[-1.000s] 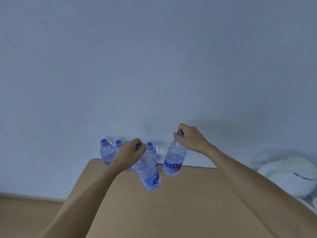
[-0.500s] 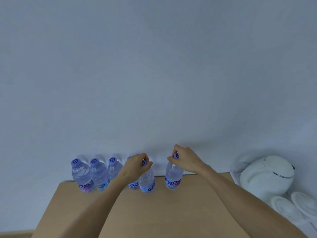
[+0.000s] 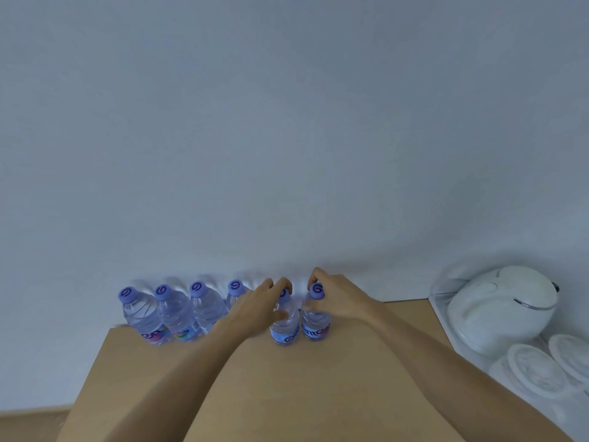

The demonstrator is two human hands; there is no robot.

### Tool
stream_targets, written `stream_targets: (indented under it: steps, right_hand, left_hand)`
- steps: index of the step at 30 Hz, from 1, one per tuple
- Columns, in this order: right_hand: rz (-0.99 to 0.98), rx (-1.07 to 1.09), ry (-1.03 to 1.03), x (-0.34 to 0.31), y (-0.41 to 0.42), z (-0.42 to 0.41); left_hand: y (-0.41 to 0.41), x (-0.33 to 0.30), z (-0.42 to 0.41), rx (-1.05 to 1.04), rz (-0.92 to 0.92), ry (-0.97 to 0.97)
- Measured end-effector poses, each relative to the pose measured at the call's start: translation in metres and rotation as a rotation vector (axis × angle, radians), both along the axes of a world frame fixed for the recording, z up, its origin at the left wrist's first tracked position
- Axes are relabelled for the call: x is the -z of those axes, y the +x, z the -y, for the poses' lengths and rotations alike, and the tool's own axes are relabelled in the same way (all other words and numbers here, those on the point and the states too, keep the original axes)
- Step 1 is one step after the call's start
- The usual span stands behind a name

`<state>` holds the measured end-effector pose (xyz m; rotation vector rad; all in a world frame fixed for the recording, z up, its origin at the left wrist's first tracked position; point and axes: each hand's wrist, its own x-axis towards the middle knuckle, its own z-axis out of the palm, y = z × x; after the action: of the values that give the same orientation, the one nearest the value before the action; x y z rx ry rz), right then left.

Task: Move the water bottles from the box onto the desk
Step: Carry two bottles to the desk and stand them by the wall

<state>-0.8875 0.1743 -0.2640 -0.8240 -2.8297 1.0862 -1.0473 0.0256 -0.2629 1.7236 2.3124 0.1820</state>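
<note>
Two clear, purple-capped bottles are being gripped upright on desk [image 3: 318, 393]: fifth bottle [image 3: 284, 327] by left hand [image 3: 258, 309], sixth bottle [image 3: 315, 320] by right hand [image 3: 342, 298].

left hand [image 3: 258, 309] curled, right hand [image 3: 339, 298] pinching

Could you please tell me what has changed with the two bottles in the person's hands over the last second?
Both bottles came down from mid-air and now stand upright on the desk at the right end of the row. The left hand has loosened on the left bottle; the right hand still pinches the right bottle at its cap. The four bottles by the wall stayed put.
</note>
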Motion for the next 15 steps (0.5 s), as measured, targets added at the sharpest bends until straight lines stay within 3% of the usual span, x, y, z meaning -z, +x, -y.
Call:
stream_targets:
  steps: [10,15]
  right_hand:
    - [-0.027,-0.12,-0.011,0.007,-0.002,-0.009]
    - [-0.058,-0.11,0.004,0.009,-0.025,-0.001]
  left_hand:
    - [-0.018,-0.001,-0.007,-0.037,-0.005,0.049]
    - [-0.031,-0.003,-0.005,-0.06,-0.097,0.024]
